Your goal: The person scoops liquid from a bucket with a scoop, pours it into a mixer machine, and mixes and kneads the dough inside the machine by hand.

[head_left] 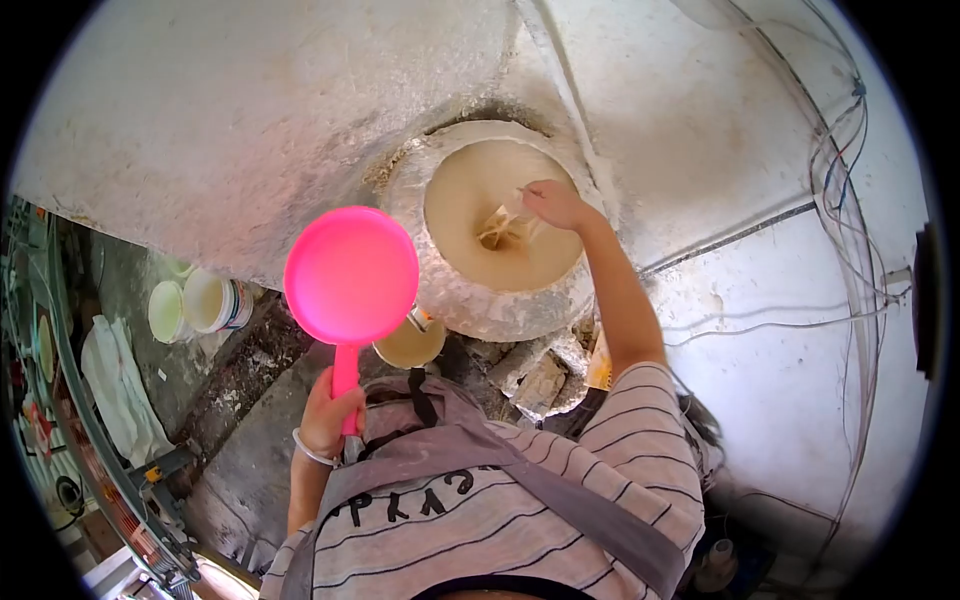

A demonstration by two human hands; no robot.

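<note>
My left hand (330, 412) is wrapped round the handle of a bright pink dipper (350, 275), its round bowl facing up toward me. Over a round vat (410, 225) of creamy beige liquid (470, 175), my right hand (553, 204) is closed at the fingertips. Something pale and blurred shows just below those fingers, and I cannot make out what it is. Beneath it, pale streaks and a dark brown hollow mark the middle of the liquid. Partly behind the dipper stands a small bucket (410, 345) with beige contents.
Broken blocks (540, 385) lie against the vat's near side. Two white buckets (218, 302) stand on the floor at left, by a white sack (125, 390). Cables (850, 300) run down the pale wall at right. Metal machinery (100, 450) lines the far left.
</note>
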